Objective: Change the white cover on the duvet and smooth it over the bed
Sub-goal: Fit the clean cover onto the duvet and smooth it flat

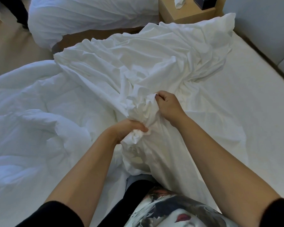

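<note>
A crumpled white duvet cover (pixel 154 63) lies spread across the middle of the bed, running from the far edge toward me. The puffy white duvet (pixel 31 112) lies bunched on the bed's left side. My left hand (pixel 129 130) grips a gathered wad of the cover near the bed's front. Just beyond it my right hand (pixel 167 104) pinches a fold of the same cover between thumb and fingers. The two hands are close together with bunched fabric between them.
The bare white mattress sheet (pixel 252 95) shows at the right, with a grey padded wall (pixel 266 27) behind it. A second white-covered bed (pixel 88 17) stands at the back left across a wooden floor. A wooden nightstand (pixel 187 12) holds a tissue and a dark box.
</note>
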Motion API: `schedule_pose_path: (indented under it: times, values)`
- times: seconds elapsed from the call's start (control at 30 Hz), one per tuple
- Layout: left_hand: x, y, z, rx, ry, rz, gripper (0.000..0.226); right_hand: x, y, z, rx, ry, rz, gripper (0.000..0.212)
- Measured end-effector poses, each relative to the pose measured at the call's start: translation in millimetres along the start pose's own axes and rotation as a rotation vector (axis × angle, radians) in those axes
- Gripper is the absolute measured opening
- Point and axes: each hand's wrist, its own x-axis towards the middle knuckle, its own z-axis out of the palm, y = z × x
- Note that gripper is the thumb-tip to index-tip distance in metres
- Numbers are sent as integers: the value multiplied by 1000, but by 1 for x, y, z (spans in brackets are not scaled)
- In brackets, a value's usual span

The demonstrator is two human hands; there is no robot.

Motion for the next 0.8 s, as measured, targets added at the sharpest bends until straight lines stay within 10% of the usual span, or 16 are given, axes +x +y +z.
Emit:
schedule_pose_path:
  times: [0.23,0.5,0.8]
  values:
    - [10,-5,7,-305,89,258,17,-8,22,-8,-15,14,61,30]
    - [-7,2,-9,-184,-159,-145,15,8,5,5,-167,34,-77,24]
    - [12,-12,3,-480,-49,108,35,-26,55,2,-150,-188,183,24]
